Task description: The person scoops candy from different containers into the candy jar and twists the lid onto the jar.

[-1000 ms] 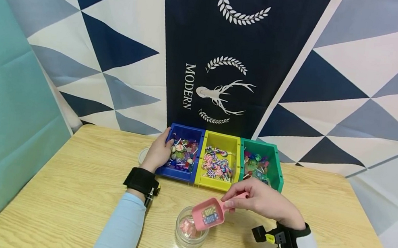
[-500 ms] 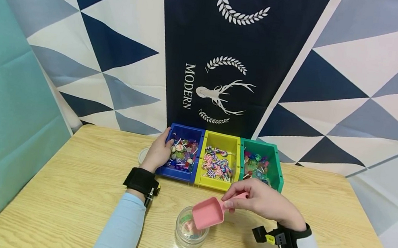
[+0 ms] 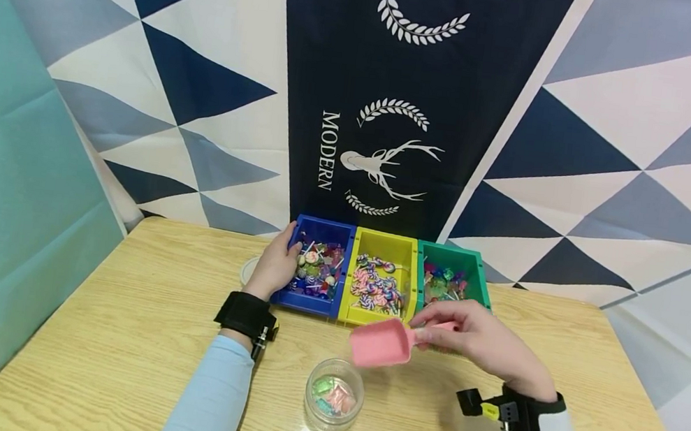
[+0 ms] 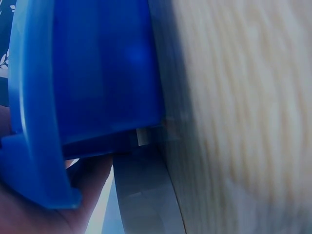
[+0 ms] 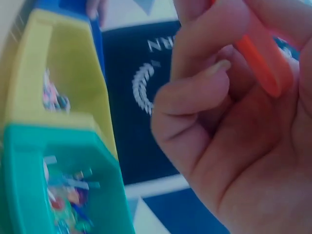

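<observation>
My right hand (image 3: 478, 338) pinches the handle of a pink scoop (image 3: 381, 343), its bowl bare inside. In the right wrist view the fingers curl round the scoop's handle (image 5: 265, 63). Below and left of the scoop stands a clear round jar (image 3: 330, 421) with pink, green and blue wrapped-looking pieces (image 3: 334, 397) at its bottom. My left hand (image 3: 274, 268) grips the left wall of a blue bin (image 3: 305, 302); the left wrist view shows the hand at the bin's rim (image 4: 36, 122). Small lollipops and colourful candy-like pieces (image 3: 317, 269) lie in this bin.
Joined to the blue bin are a yellow bin (image 3: 402, 246) with swirled lollipop pieces and a green bin (image 3: 464, 259) with mixed shiny pieces. A round whitish lid-like disc (image 3: 248, 270) lies partly behind my left hand. A patterned cloth (image 3: 373, 71) hangs behind the wooden table (image 3: 118, 332).
The small pieces in the scoop have dropped into the jar, which now shows green and blue ones too. My right hand has moved the scoop up and right, off the jar. The left hand stays put.
</observation>
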`<state>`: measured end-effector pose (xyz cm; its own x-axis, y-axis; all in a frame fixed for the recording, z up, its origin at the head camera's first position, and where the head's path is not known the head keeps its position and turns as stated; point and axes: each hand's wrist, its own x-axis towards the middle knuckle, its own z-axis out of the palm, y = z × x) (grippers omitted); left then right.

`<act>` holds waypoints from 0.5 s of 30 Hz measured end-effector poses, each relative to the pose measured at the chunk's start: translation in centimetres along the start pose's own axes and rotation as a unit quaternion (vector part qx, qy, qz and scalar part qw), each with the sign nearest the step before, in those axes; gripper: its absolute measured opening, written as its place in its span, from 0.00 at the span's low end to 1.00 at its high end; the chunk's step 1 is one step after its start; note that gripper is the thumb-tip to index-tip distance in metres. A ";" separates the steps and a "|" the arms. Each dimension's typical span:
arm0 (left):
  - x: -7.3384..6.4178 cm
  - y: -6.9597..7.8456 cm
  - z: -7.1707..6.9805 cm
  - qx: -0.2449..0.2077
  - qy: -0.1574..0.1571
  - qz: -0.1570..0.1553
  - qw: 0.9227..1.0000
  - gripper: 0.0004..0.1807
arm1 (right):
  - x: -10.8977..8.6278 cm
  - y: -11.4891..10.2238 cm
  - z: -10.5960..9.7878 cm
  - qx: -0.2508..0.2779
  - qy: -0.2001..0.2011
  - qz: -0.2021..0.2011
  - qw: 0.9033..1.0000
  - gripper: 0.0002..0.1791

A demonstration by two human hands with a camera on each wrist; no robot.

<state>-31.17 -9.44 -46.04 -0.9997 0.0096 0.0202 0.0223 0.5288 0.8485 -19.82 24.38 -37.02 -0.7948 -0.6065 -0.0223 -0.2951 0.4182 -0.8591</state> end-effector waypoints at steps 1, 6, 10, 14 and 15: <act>0.0 0.0 0.0 0.000 0.001 -0.001 1.000 0.30 | -0.2 0.2 -0.4 0.005 0.020 0.004 1.000 0.08; 0.0 0.1 0.0 0.005 0.001 0.004 1.000 0.30 | -1.2 1.1 -1.8 0.009 0.153 0.061 0.986 0.13; -0.2 0.2 0.0 0.005 0.002 0.009 1.000 0.30 | -1.3 2.0 -2.2 -0.066 0.250 0.115 0.959 0.16; -0.2 0.1 0.0 0.005 0.007 0.007 1.000 0.30 | -1.1 2.6 -2.3 -0.136 0.299 0.157 0.931 0.15; -0.2 0.1 0.0 0.005 0.007 0.006 1.000 0.30 | -1.0 2.8 -2.3 -0.153 0.307 0.162 0.925 0.14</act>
<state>-31.02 -9.35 -45.95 -0.9992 0.0039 0.0386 0.0347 0.5371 0.8428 -21.07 27.74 -38.17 -0.9915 0.0441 0.1227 -0.0501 0.7396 -0.6711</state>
